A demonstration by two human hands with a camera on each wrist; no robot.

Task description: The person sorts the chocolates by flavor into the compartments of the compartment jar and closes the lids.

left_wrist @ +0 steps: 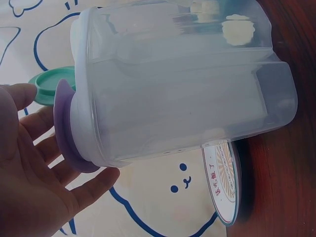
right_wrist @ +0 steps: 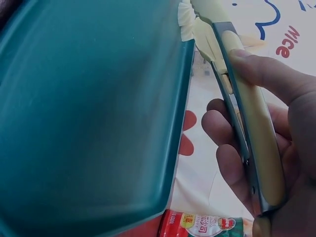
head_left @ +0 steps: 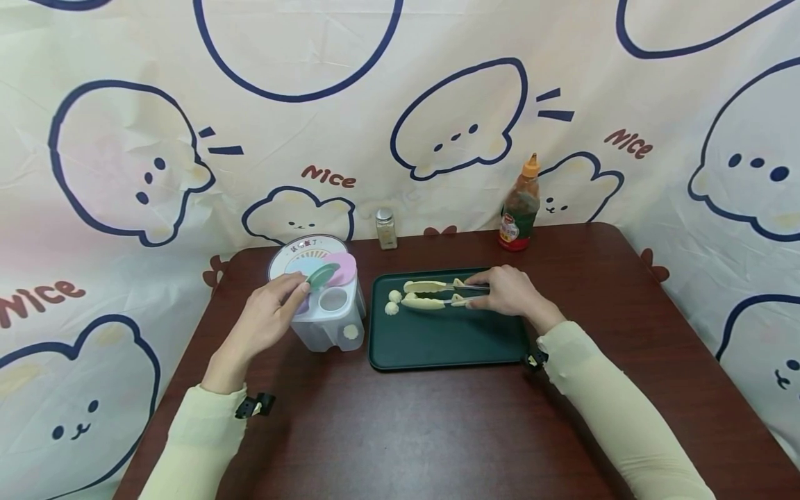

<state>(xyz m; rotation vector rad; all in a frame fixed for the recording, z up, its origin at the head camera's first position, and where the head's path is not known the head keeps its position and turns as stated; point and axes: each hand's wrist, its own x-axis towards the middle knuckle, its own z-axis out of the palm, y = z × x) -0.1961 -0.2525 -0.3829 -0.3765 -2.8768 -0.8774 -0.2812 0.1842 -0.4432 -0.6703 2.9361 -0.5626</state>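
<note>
Right hand (head_left: 509,293): fingers are grasping tongs (head_left: 426,303). Long axis of tongs is running left-right above tray (head_left: 446,344); two arms are standing apart, pointing left. White balls (head_left: 391,308) are lying on tray, just beyond far end of tongs. Container (head_left: 315,335) is standing farther left, just beside tray on worktop (head_left: 431,430). Left hand (head_left: 270,309) is nearer to container; its fingers are pinching green lid (head_left: 323,276).

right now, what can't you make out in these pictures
Plate: head view, lower part hidden behind the container.
Tongs: right wrist view, tips cut off by the upper edge.
Purple lid: head view, mostly covered by the left hand.
Shaker: head view, any print too small to read.
</note>
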